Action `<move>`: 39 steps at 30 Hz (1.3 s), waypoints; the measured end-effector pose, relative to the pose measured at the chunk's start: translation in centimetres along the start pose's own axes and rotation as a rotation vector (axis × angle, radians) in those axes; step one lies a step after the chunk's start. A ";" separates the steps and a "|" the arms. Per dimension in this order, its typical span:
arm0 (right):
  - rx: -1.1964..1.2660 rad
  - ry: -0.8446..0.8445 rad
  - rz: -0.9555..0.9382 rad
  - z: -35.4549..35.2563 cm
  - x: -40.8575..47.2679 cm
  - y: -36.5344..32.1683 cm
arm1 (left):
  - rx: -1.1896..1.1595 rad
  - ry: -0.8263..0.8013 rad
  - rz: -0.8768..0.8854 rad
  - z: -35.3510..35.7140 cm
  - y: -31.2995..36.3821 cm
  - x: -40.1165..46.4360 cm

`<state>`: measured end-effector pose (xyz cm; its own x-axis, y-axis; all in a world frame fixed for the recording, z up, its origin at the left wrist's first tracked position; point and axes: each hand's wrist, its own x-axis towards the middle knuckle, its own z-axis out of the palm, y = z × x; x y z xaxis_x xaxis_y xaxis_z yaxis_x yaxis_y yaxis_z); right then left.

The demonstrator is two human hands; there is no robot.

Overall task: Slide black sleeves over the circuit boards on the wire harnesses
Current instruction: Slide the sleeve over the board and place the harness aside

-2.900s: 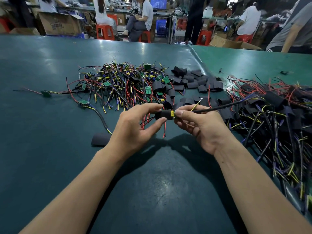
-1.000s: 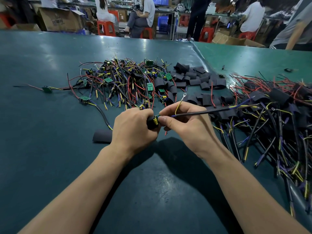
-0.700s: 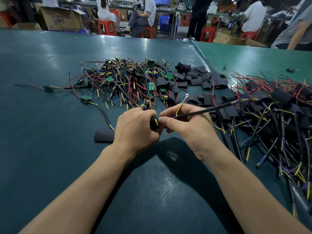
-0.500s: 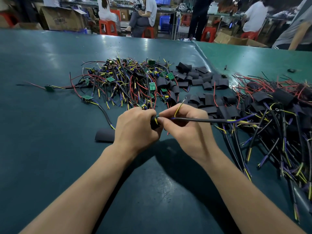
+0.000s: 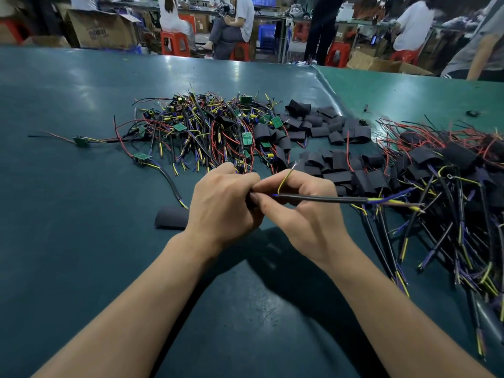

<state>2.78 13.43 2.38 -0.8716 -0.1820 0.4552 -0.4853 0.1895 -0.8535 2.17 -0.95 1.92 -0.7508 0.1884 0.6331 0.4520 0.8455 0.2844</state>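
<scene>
Black tubular sleeve (image 5: 249, 199) sits almost hidden inside the curled left hand (image 5: 222, 204) at frame centre; the right hand (image 5: 302, 211) pinches the black-jacketed wire harness (image 5: 324, 199); seating seems nearly finished; next, probably release onto the right-hand pile.

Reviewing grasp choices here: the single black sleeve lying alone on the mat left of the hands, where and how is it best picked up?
The lone black sleeve lies flat, apart from the piles. Probably best to pinch its near long edge from above, thumb under, fingers on top; it looks too flattened to grasp around. The left hand is nearest.
</scene>
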 end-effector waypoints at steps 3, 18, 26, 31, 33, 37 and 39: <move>0.250 0.089 0.162 -0.2 0.4 0.0 | 0.007 0.039 -0.051 0.2 -0.2 0.1; 0.449 0.097 0.349 -0.6 0.7 0.0 | -0.028 0.068 -0.151 0.7 -0.7 0.2; 0.749 0.116 0.494 -1.9 1.5 0.4 | -0.096 0.142 -0.031 0.1 -0.8 0.4; 0.353 -0.016 0.390 -1.9 1.1 1.0 | -0.133 0.043 0.005 0.3 -1.2 0.0; 0.218 -0.031 0.327 -2.0 1.1 1.2 | -0.161 -0.013 -0.030 0.4 -1.2 -0.1; 0.063 -0.092 0.281 -2.1 1.0 1.6 | -0.131 -0.038 -0.015 0.6 -1.3 -0.1; 0.107 -0.010 0.285 -2.5 1.2 1.5 | -0.108 -0.013 -0.022 0.6 -1.5 -0.1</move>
<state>0.83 15.92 2.27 -0.9707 -0.1453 0.1915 -0.2109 0.1319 -0.9686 1.23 -1.88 1.01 -0.7667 0.1777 0.6169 0.4845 0.7906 0.3745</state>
